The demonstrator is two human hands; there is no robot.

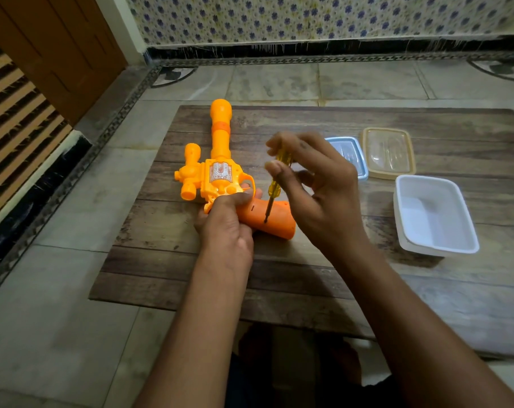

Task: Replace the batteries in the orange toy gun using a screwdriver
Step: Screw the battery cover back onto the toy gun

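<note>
Head view: the orange toy gun [217, 169] lies on the wooden worktop [308, 275]. My left hand [225, 225] grips its light, hollow, probably slippery grip; my right hand [317, 184] pinches the screwdriver [275, 185], tip on the handle.

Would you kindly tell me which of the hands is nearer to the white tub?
Right. The right hand, pinching the screwdriver, is beside the white tub; the left hand grips the toy gun farther away.
</note>
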